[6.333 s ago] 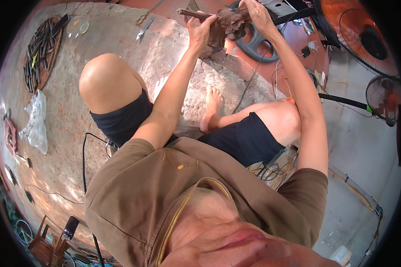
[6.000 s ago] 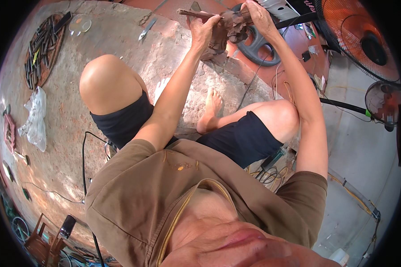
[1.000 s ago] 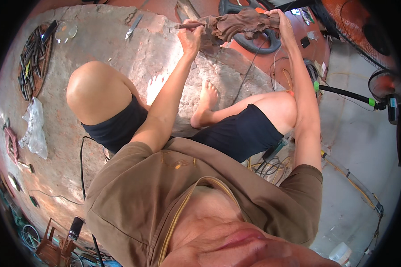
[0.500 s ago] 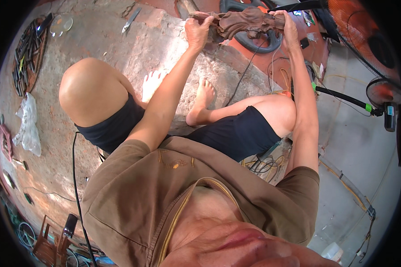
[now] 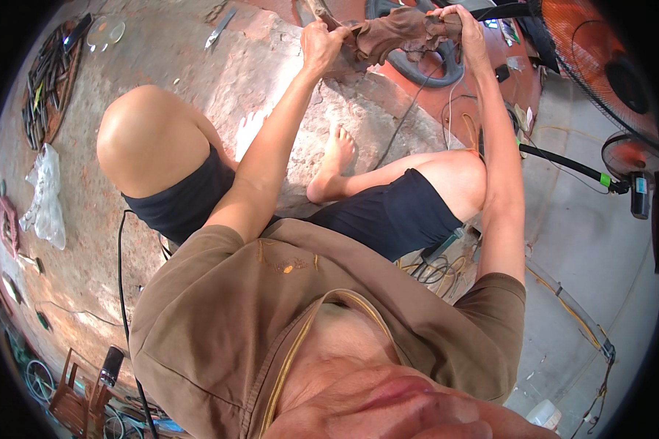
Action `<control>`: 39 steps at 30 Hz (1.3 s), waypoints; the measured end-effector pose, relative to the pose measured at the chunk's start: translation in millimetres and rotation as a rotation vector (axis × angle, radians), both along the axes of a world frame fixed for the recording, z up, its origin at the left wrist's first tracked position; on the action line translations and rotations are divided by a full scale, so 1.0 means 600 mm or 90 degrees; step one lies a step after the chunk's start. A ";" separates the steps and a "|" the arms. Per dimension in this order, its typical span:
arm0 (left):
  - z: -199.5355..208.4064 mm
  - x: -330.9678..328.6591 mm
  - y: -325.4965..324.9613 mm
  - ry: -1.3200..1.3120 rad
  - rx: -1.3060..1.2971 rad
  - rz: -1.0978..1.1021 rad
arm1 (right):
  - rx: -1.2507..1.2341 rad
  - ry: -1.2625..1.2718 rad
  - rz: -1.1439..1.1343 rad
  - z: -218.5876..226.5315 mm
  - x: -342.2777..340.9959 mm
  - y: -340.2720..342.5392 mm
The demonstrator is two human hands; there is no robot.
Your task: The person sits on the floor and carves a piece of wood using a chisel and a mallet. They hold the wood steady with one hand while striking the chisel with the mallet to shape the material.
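A reddish-brown carved wooden piece (image 5: 397, 35) with folded, wavy relief spans the space between my outstretched arms at the top of the view. My left hand (image 5: 321, 47) is closed round its left end, the thumb lying along it. At its right end my right hand (image 5: 467, 31) grips, fingers over the top edge. A paler wooden stick (image 5: 319, 9) shows just beyond my left hand; whether it belongs to the carving I cannot tell. Behind the carving lies a dark ring-shaped wheel (image 5: 426, 72), partly hidden.
An orange-guarded fan (image 5: 600, 66) stands at the far right, near a black pole (image 5: 564, 162). A tray of dark rod-like tools (image 5: 47, 88) lies far left, with a plastic bag (image 5: 45, 196) nearer. A knife-like blade (image 5: 220, 29) rests on the floor. Cables (image 5: 439, 272) coil beside my right thigh.
The carving has turned a little in my hands and its left end sits slightly lower. My left hand has rolled over, its back now showing more. Both hands keep their hold.
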State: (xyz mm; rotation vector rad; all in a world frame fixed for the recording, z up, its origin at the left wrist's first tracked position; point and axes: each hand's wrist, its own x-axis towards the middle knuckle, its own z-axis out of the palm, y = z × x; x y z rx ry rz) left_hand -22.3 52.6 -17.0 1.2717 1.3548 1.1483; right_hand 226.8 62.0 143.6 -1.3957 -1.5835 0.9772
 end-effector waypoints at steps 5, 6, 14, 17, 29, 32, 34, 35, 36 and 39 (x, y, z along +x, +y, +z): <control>-0.059 0.048 -0.032 -0.143 0.141 0.136 | -0.101 -0.003 -0.097 0.023 -0.032 0.004; -0.069 0.050 -0.028 -0.093 0.141 0.106 | -0.084 -0.012 -0.109 0.019 -0.029 0.009; -0.017 -0.018 0.016 -0.056 -0.022 0.024 | 0.173 -0.326 -0.064 -0.006 -0.028 0.043; -0.021 0.008 -0.015 -0.167 0.050 0.141 | 0.212 -0.343 -0.027 -0.015 -0.016 0.059; -0.066 0.013 -0.001 -0.071 0.038 0.141 | 0.281 -0.659 -0.098 0.041 -0.170 0.017; -0.063 -0.029 -0.006 -0.156 0.007 0.152 | 0.213 -0.531 -0.132 0.027 -0.216 0.040; -0.078 -0.032 -0.006 -0.218 0.010 0.133 | 0.251 -0.521 -0.140 0.016 -0.220 0.047; -0.073 -0.018 -0.008 -0.249 0.009 0.121 | 0.268 -0.542 -0.158 0.021 -0.210 0.041; -0.068 -0.007 -0.010 -0.279 0.008 0.112 | 0.285 -0.562 -0.173 0.027 -0.201 0.037; -0.055 -0.008 -0.015 -0.263 -0.026 0.138 | 0.295 -0.542 -0.230 0.023 -0.215 0.022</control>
